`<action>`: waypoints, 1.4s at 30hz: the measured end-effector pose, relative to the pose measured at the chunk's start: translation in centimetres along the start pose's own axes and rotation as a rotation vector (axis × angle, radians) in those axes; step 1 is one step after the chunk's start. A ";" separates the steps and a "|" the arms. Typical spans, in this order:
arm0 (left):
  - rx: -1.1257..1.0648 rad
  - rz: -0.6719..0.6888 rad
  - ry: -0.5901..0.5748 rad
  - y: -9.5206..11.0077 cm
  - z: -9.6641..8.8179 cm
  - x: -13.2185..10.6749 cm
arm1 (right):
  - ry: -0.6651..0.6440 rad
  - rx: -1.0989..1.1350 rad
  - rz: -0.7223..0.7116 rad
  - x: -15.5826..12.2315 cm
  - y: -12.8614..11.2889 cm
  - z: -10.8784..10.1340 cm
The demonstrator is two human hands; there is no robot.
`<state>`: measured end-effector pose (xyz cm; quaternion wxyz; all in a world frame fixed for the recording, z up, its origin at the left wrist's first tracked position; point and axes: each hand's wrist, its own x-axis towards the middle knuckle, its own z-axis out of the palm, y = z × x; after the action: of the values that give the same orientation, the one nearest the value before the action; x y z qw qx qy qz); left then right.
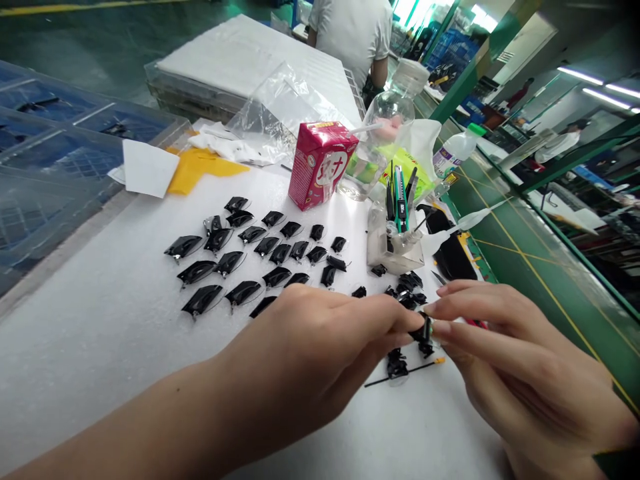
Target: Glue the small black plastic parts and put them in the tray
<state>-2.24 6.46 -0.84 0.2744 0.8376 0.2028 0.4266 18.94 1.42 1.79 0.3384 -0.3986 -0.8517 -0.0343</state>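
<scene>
Between the fingertips of my left hand [325, 340] and my right hand [520, 353] is a small black part [425, 329], pinched from both sides. A bit of green shows on it by my right fingertips; the rest is mostly covered. Under and behind my fingers lies a loose heap of small black parts [411, 281]. A thin black stick with an orange tip [415, 372] rests on the white surface below them. Farther left, several glossy black curved pieces [244, 292] with thin wires are spread in loose rows. A red-handled tool is partly hidden behind my right hand.
A red drink carton [320, 167] stands at the back. Right of it, a clear holder [385, 247] carries a green box cutter [401, 200] and other tools. Beyond are a capped bottle [457, 152] and plastic jar [395, 100]. Blue divided trays [75, 143] lie left. A person [353, 40] sits behind.
</scene>
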 end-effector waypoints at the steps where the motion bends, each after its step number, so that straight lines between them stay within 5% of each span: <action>1: -0.008 0.009 0.006 0.0 0.0 0.0 | 0.002 -0.021 0.016 0.0 -0.2 0.0; 15: -0.039 0.014 0.055 0.1 0.3 0.1 | -0.014 0.144 0.064 0.0 -0.3 0.5; 19: -0.053 -0.117 0.088 0.6 0.4 0.3 | -0.044 0.318 0.231 -0.3 -0.1 1.3; 24: -0.110 -0.201 0.134 1.0 0.4 0.5 | -0.240 0.414 0.371 -0.1 -0.1 1.6; 36: 0.092 -0.045 0.175 1.5 0.8 -0.2 | -0.147 0.493 0.332 -0.3 -0.8 3.2; 39: -0.054 -0.246 0.145 1.8 0.6 0.2 | -0.121 0.467 0.325 -0.2 -0.9 3.2; 42: -0.499 -0.668 0.078 1.8 0.5 0.8 | -0.109 0.446 0.326 -0.3 -0.7 3.1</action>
<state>-1.21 5.34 0.54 0.5842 0.6168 0.3640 0.3818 16.89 1.72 -0.59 0.3727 -0.4473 -0.7798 0.2301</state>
